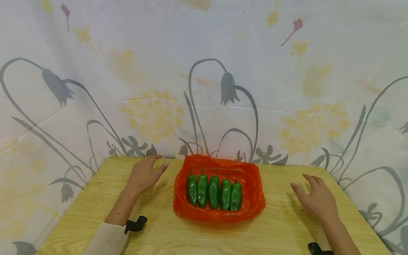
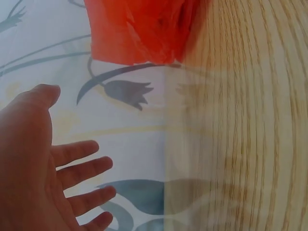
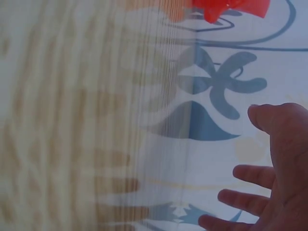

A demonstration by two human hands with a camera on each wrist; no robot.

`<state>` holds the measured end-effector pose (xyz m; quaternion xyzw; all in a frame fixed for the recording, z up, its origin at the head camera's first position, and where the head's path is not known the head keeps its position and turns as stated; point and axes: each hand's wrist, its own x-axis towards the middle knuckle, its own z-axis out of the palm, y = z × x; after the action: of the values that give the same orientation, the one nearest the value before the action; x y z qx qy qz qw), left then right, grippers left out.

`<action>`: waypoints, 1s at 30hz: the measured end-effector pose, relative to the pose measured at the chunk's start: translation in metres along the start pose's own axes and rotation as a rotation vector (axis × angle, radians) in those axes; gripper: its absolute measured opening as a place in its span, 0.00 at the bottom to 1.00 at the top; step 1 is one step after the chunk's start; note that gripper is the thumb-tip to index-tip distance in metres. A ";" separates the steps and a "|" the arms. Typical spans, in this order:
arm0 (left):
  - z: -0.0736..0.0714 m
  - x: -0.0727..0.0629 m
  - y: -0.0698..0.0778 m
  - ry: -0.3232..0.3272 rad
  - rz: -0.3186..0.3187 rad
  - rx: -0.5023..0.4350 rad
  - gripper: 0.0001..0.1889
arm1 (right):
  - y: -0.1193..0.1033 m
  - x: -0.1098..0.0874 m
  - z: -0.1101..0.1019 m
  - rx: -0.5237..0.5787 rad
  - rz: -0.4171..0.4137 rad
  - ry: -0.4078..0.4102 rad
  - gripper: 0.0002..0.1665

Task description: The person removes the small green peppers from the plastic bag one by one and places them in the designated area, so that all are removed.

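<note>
Five green peppers (image 1: 214,192) lay in a red bag (image 1: 220,216) mid-table (image 1: 153,233), between the left hand (image 1: 145,175) and right hand (image 1: 318,200), both empty and loosely spread. It looked a poised wait; any grasp would call for reaching inward.

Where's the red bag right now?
In the head view, the bag sits on the table, holding five peppers, between the left hand and right hand.

No readable text, label, brand, number or sign (head and both wrist views alike).
</note>
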<state>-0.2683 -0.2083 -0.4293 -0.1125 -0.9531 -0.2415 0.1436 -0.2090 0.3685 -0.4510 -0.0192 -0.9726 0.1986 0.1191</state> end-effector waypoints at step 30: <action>0.066 -0.016 0.036 -0.149 -0.258 -0.803 0.26 | -0.023 0.002 0.005 0.050 -0.071 -0.051 0.47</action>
<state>-0.2579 -0.1478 -0.4745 -0.0566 -0.7975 -0.6005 -0.0122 -0.2115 0.3451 -0.4460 0.0232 -0.9701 0.2191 0.1018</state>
